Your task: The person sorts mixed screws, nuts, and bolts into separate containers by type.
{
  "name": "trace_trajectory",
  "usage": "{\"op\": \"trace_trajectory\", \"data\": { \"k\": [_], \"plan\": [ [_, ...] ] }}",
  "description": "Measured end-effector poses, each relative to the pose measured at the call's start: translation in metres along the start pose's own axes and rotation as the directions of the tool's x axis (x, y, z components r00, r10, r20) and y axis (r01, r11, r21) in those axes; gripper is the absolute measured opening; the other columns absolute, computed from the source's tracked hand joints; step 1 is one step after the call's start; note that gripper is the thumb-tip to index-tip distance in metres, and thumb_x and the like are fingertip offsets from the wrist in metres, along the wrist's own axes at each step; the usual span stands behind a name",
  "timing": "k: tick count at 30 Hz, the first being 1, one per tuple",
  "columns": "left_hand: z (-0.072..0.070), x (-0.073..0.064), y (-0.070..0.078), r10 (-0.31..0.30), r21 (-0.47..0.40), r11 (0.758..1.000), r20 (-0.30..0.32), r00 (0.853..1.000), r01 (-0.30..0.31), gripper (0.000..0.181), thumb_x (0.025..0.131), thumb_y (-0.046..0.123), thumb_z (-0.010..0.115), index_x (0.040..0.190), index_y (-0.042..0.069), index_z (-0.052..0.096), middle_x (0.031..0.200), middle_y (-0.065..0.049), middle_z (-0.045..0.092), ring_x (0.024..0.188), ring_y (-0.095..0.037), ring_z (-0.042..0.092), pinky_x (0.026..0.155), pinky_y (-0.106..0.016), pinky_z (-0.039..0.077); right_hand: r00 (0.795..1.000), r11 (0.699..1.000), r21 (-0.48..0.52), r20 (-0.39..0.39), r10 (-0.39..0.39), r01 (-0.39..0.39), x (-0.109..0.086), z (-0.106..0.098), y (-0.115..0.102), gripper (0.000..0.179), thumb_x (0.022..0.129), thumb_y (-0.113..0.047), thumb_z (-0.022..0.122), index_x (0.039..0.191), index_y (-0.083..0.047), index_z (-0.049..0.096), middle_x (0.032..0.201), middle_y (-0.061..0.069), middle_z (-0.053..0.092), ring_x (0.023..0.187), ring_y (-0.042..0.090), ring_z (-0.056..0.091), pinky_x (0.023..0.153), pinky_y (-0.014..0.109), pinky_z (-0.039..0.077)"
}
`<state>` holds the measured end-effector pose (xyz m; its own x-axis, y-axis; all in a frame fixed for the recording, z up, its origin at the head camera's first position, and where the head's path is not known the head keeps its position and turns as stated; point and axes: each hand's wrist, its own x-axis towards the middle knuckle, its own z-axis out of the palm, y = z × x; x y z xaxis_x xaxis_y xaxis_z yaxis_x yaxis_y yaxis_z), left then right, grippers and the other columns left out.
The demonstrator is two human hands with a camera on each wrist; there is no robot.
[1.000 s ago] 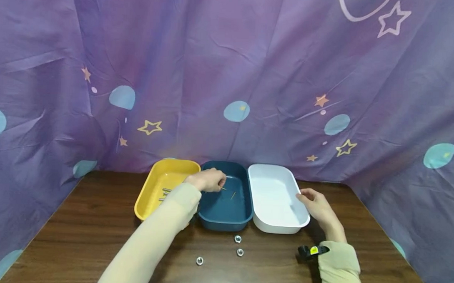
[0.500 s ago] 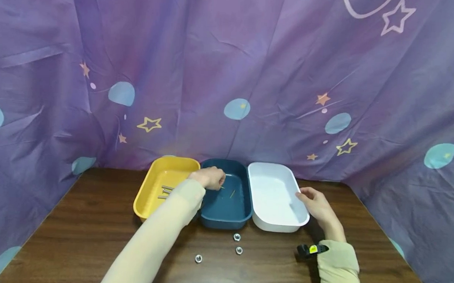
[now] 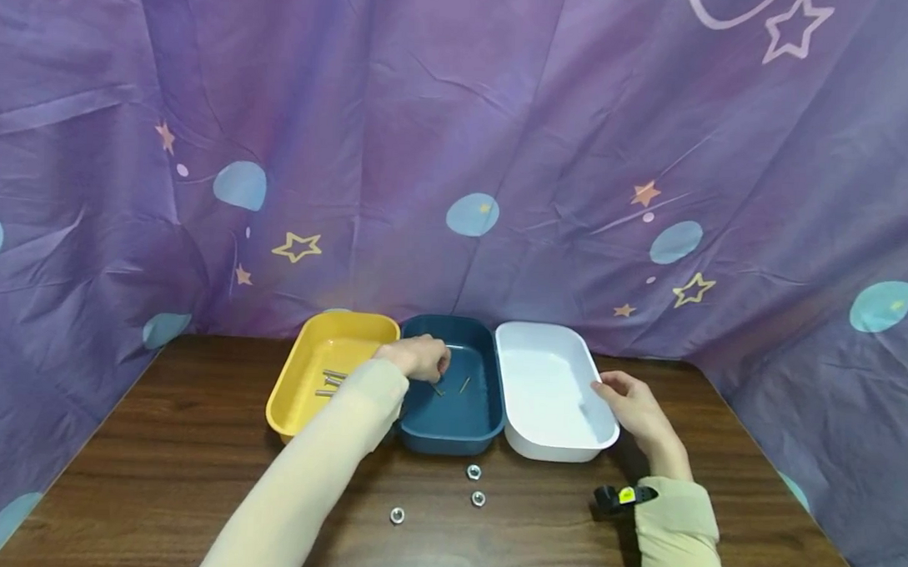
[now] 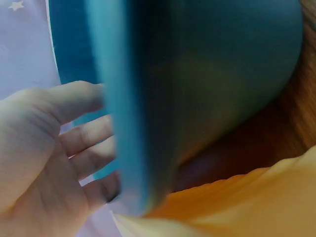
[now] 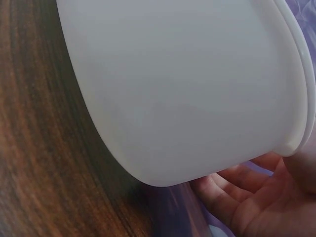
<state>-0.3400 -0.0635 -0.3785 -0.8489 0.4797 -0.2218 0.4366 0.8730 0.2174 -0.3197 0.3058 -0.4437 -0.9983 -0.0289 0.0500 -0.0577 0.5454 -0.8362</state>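
Left hand (image 3: pixel 420 357) over blue tray (image 3: pixel 452 425), fingers curled, grip unclear; thin pins (image 3: pixel 465 385) look light, slippery, best pinched mid-shaft. Right hand (image 3: pixel 633 406) fingers relaxed on white tray (image 3: pixel 561 447) rim.

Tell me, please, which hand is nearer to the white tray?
Right. The right hand rests against the white tray at its right rim; the left hand is over the blue tray.

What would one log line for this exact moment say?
left hand: over blue tray, fingers curled, grasp unclear | right hand: resting on white tray rim | yellow tray: holds metal pins | table: three nuts
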Motion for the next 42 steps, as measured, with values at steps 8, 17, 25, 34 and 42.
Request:
{"op": "trace_trajectory", "data": {
  "k": [8, 17, 25, 34, 42],
  "plan": [
    [-0.012, -0.016, 0.008, 0.057, 0.035, 0.998, -0.004, 0.998, -0.056, 0.020, 0.097, 0.019, 0.058, 0.115, 0.017, 0.067, 0.111, 0.000, 0.061, 0.100, -0.017, 0.052, 0.083, -0.034, 0.045, 1.000, 0.999, 0.022, -0.002, -0.024, 0.024, -0.001, 0.002, -0.001, 0.041, 0.099, -0.022, 0.056, 0.124, 0.010, 0.052, 0.112, 0.022, 0.059, 0.087, 0.015, 0.057, 0.072, 0.025, 0.049],
    [-0.016, -0.046, 0.021, 0.229, -0.051, 0.970, -0.119, 0.966, -0.236, 0.020, 0.100, 0.018, 0.055, 0.116, 0.016, 0.065, 0.098, 0.004, 0.063, 0.084, -0.011, 0.058, 0.079, -0.029, 0.048, 0.999, 0.998, 0.034, -0.024, -0.048, 0.049, -0.003, -0.001, 0.000, 0.039, 0.099, -0.020, 0.057, 0.124, 0.010, 0.053, 0.110, 0.024, 0.060, 0.086, 0.016, 0.057, 0.070, 0.025, 0.049],
    [0.010, -0.090, 0.018, 0.326, -0.111, 0.918, -0.335, 0.884, -0.381, 0.012, 0.095, 0.013, 0.061, 0.105, 0.013, 0.067, 0.097, 0.004, 0.064, 0.089, -0.011, 0.059, 0.082, -0.029, 0.048, 0.999, 0.998, 0.055, -0.008, -0.034, 0.034, -0.004, 0.001, -0.004, 0.040, 0.099, -0.020, 0.057, 0.125, 0.010, 0.052, 0.112, 0.025, 0.059, 0.088, 0.018, 0.058, 0.071, 0.026, 0.049],
    [0.036, -0.122, 0.017, 0.319, -0.151, 0.906, -0.366, 0.874, -0.395, 0.010, 0.096, 0.013, 0.061, 0.104, 0.013, 0.067, 0.090, 0.008, 0.062, 0.083, -0.005, 0.057, 0.077, -0.028, 0.049, 1.000, 0.999, 0.035, -0.013, -0.022, 0.023, -0.003, 0.001, -0.003, 0.040, 0.099, -0.022, 0.057, 0.125, 0.009, 0.053, 0.110, 0.022, 0.060, 0.086, 0.015, 0.057, 0.072, 0.026, 0.049],
    [0.055, -0.143, 0.012, 0.304, -0.285, 0.877, -0.296, 0.906, -0.387, 0.012, 0.095, 0.013, 0.062, 0.106, 0.012, 0.067, 0.080, 0.015, 0.059, 0.071, 0.000, 0.054, 0.068, -0.024, 0.047, 0.999, 0.999, 0.032, -0.017, -0.036, 0.036, -0.002, 0.000, -0.002, 0.039, 0.099, -0.020, 0.057, 0.124, 0.009, 0.053, 0.109, 0.022, 0.061, 0.084, 0.014, 0.058, 0.070, 0.027, 0.050]
  ]
}}
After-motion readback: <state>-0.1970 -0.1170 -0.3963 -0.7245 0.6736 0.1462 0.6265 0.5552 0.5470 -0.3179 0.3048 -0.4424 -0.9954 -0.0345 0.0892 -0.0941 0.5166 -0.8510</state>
